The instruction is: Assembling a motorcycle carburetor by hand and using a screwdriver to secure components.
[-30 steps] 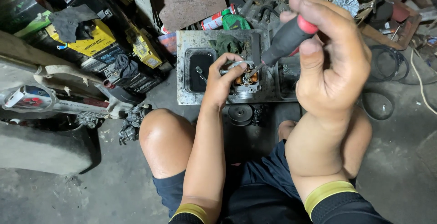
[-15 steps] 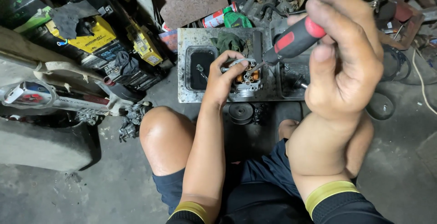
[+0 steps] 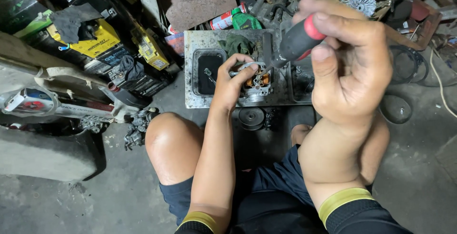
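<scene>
The person squats low, both bare knees up and spread, the forearms reaching out between them. The left hand (image 3: 233, 79) is stretched far forward, wrist bent, fingers and thumb curled down in a steady clasp. The right hand (image 3: 350, 67) is raised much nearer the face, forearm upright, wrist cocked, thumb and forefinger pinched together and the other fingers folded loosely in. Dark sleeves with yellow cuffs end just below each elbow.

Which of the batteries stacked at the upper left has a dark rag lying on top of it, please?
The yellow-topped battery at the far left of the stack: a dark rag lies over its upper left corner. The smaller yellow one nearer the metal tray is bare.
</scene>
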